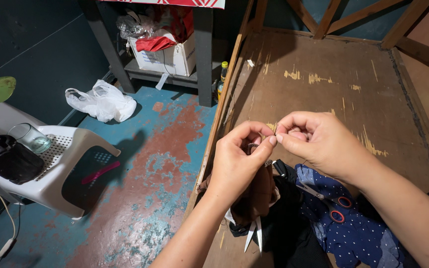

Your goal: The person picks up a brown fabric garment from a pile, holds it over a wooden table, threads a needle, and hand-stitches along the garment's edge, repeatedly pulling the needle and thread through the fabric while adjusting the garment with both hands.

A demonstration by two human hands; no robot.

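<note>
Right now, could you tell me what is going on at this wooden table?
A person's left hand and right hand meet fingertip to fingertip above the wooden table, pinching something too small to identify. The left hand also holds brown cloth. Below lie red-handled scissors on blue dotted fabric.

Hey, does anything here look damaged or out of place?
Yes. The floor paint is badly worn, blue flaking off to red patches. The wooden table surface is chipped pale in spots, and a white plastic bag lies on the floor.
</note>
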